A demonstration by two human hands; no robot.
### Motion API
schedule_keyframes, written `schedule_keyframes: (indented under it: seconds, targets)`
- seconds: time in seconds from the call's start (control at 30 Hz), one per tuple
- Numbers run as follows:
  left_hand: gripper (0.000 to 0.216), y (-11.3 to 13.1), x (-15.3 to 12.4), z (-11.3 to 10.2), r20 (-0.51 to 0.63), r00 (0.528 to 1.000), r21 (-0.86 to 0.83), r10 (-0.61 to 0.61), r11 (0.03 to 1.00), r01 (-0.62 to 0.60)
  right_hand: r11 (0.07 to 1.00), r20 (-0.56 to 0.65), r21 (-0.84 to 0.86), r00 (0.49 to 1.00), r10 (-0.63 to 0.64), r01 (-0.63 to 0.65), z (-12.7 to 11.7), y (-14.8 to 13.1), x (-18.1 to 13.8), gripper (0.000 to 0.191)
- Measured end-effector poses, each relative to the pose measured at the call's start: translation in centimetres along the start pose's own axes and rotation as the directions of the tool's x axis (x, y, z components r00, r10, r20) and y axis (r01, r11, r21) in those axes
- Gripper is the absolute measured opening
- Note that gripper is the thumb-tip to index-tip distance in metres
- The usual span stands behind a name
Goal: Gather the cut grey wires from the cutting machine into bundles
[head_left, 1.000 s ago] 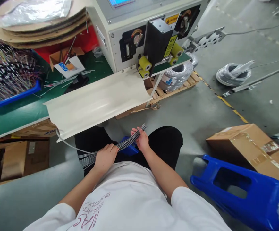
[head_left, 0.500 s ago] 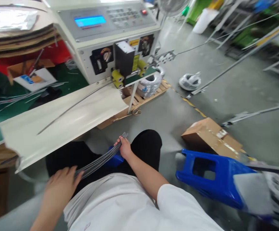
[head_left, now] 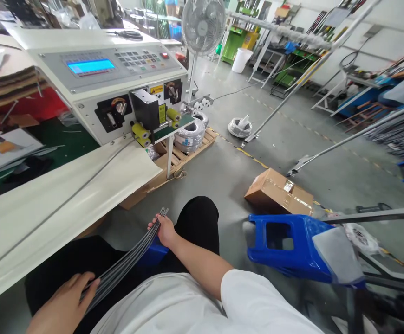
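Observation:
A bundle of grey cables (head_left: 125, 260) lies slantwise across my lap. My right hand (head_left: 164, 230) is closed around its far end, with the cut tips poking out just above the fingers. Lower left, my left hand (head_left: 64, 297) curls thumb and fingers around the other end, which is partly hidden under the palm. In front of me stands a wire-cutting machine (head_left: 94, 79) with a lit blue display. From its yellow rollers (head_left: 140, 134) a single grey cable (head_left: 80, 188) runs down over the cream chute (head_left: 128, 171).
To the right, a blue plastic stool (head_left: 292, 246) lies near a taped cardboard box (head_left: 278, 192). Wrapped cable coils (head_left: 190, 137) sit on a wooden pallet under the machine, another coil (head_left: 239, 126) on the floor. Metal poles (head_left: 355, 134) slant across the right; a fan (head_left: 204, 25) stands behind.
My view has swung up and to the right. The cable on the chute now reaches the left picture edge, longer than before. Both hands still hold the bundle.

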State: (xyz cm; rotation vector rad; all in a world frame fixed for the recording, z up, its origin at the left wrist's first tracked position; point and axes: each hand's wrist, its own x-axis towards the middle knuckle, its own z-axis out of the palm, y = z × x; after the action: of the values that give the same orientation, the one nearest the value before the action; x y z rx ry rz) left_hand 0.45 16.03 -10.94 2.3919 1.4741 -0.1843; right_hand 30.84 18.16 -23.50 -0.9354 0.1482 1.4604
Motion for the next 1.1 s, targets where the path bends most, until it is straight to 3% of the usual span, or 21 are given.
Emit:
schedule_keyframes:
  seconds: [0.07, 0.13, 0.23, 0.27, 0.33, 0.47, 0.57, 0.7, 0.87, 1.1]
  targets:
    - [0.028, 2.1, 1.5, -1.5, -0.064, 0.995, 0.003, 0.077, 0.997, -0.077, 1.0, 0.023, 0.0, 1.0, 0.002, -0.002, -0.1, 0.0, 0.2, 0.02]
    - [0.023, 4.2, 2.8, -3.1, -0.192, 0.956, 0.034, 0.223, 0.975, -0.22, 1.0, 0.047, -0.007, 0.999, 0.012, -0.012, -0.2, -0.1, 0.2, 0.023]
    - [0.015, 7.1, 4.7, -6.2, -0.423, 0.789, 0.146, 0.445, 0.893, -0.426, 1.0, 0.069, -0.023, 0.998, 0.013, -0.011, -0.3, -0.3, 0.1, 0.028]
    - [0.014, 7.8, 5.4, -7.3, -0.482, 0.747, 0.177, 0.458, 0.886, -0.429, 1.0, 0.079, -0.029, 0.997, 0.01, -0.008, -0.4, -0.4, 0.1, 0.029]
    - [0.019, 8.6, 7.0, -9.4, -0.575, 0.712, 0.207, 0.402, 0.914, -0.349, 0.999, 0.105, -0.047, 0.994, 0.011, -0.006, -0.4, -0.6, 0.2, 0.03]
    - [0.035, 8.2, 10.2, -11.8, -0.679, 0.706, 0.177, 0.201, 0.978, -0.109, 0.995, 0.139, -0.099, 0.99, 0.03, -0.017, -0.5, -0.7, 0.3, 0.032]
    - [0.053, 7.5, 11.9, -12.0, -0.692, 0.714, 0.121, 0.109, 0.992, -0.034, 0.992, 0.132, -0.125, 0.991, 0.021, -0.005, -0.4, -0.8, 0.2, 0.034]
    - [0.063, 7.0, 12.7, -11.6, -0.707, 0.705, 0.088, 0.056, 0.996, 0.01, 0.99, 0.126, -0.14, 0.992, 0.012, 0.006, -0.2, -1.0, 0.0, 0.036]
    - [0.064, 6.9, 12.9, -11.3, -0.66, 0.75, 0.097, 0.045, 0.995, 0.025, 0.98, 0.108, -0.201, 0.994, 0.015, 0.007, 0.1, -1.2, 0.0, 0.04]
    - [0.064, 7.1, 13.0, -11.4, -0.638, 0.77, 0.076, 0.034, 0.997, 0.019, 0.98, 0.144, -0.197, 0.989, 0.037, -0.008, 0.1, -1.1, 0.1, 0.04]
